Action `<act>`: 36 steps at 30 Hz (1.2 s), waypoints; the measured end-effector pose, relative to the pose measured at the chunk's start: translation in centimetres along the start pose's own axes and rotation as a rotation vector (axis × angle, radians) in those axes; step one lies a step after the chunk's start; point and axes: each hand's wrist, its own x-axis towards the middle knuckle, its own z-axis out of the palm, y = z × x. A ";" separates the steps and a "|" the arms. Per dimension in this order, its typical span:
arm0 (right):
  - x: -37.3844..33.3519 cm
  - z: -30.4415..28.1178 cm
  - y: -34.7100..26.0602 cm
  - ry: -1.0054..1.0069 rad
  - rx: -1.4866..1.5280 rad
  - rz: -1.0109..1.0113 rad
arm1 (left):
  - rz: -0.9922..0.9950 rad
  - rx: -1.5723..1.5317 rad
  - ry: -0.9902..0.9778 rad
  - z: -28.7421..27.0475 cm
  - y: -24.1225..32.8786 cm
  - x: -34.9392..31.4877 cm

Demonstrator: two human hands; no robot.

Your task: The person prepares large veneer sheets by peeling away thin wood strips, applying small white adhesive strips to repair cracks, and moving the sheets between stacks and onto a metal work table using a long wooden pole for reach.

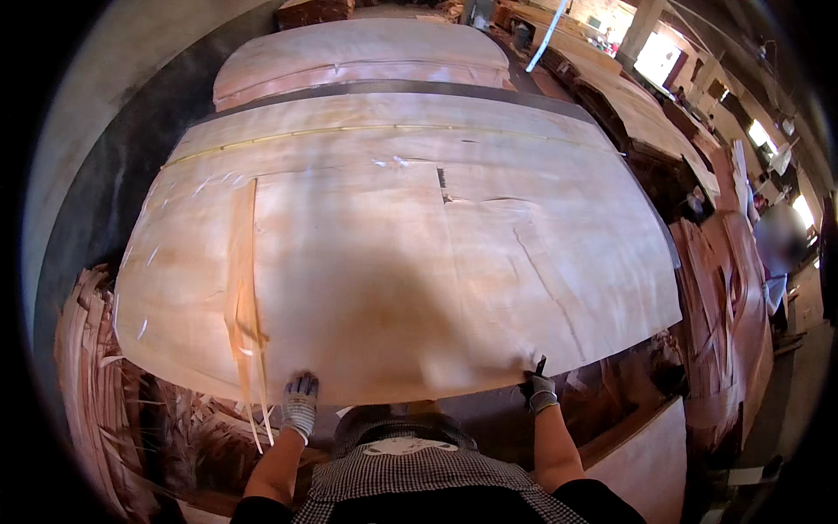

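veneer sheet (pixel 367 236) spreads beyond left grip (pixel 301 400) (gloved) and right grip (pixel 539 388).

Strip (pixel 241 279) on sheet (pixel 358 227), stack (pixel 362 54) behind

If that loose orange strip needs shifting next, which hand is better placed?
Probably the left hand: it is at the near edge of the pale sheet, close to the orange strip. The right hand is farther away and appears to hold a dark tool.
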 end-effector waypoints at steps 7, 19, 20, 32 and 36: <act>-5.3 -5.8 6.4 0.112 -0.431 0.162 | -0.015 -0.049 -0.251 1.0 1.3 -7.0; -11.1 3.3 -0.8 -0.050 -0.851 -0.201 | 0.196 -0.356 0.179 -8.2 6.3 7.5; -10.3 4.1 -1.6 -0.059 -0.793 -0.239 | 0.206 -0.369 0.189 -8.4 7.1 9.2; 3.3 20.5 -18.7 -0.248 -1.262 -1.195 | 0.412 -0.447 0.203 -17.4 21.1 30.0; 8.3 24.1 -19.0 -0.335 -1.585 -1.379 | 0.380 -0.407 0.301 -18.0 27.0 39.3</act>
